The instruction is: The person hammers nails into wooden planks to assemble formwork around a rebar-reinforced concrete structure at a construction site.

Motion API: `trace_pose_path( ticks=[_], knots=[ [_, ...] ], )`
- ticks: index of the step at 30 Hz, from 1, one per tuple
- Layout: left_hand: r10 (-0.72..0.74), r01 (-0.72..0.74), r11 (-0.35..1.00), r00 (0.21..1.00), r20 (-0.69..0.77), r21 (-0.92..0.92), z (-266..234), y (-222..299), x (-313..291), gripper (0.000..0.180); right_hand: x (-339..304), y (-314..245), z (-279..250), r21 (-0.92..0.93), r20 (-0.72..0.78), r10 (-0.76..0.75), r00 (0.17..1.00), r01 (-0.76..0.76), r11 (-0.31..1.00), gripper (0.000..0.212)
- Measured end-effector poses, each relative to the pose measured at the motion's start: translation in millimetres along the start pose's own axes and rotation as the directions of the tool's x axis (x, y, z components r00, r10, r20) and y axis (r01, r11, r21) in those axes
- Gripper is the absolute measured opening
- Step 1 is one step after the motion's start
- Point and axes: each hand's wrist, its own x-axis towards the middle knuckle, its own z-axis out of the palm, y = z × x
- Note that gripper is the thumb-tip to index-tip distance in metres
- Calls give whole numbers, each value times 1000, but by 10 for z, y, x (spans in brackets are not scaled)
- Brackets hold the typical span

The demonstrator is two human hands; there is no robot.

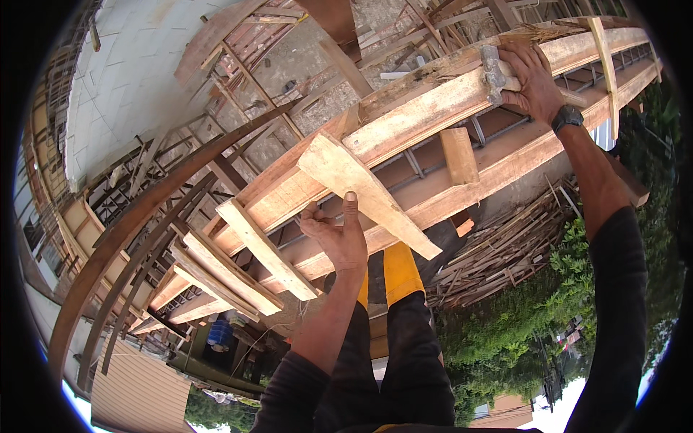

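My right hand (533,81) grips a hammer (494,74) with a grey metal head, resting along the upper beam of a long wooden trough-like form (419,119). The hammer's wooden handle shows beyond my palm. My left hand (336,234) is held over the form with the thumb raised and the fingers loosely bent, holding nothing. Its thumb overlaps the edge of a short wide board (368,191) that lies across the form; whether they touch, I cannot tell. A wooden block (459,156) sits between the form's two sides. Steel bars (413,164) run inside.
More wooden crosspieces (267,249) span the form to the left, and a thin one (605,76) to the right. Below lie a pile of loose sticks (498,252) and green foliage (498,353). My yellow boots (402,278) are beneath the form. Curved rusty bars (123,245) rise at left.
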Motion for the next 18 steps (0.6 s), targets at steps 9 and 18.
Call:
trace_pose_path(
  ticks=[9, 18],
  knots=[
    [103, 62, 803, 965, 239, -593, 61, -273, -244, 27, 0, 64, 71, -17, -62, -42, 997, 41, 999, 94],
    [156, 62, 852, 918, 364, -520, 195, -383, -120, 22, 19, 118, 105, -30, -62, -66, 996, 64, 998, 93]
  ],
)
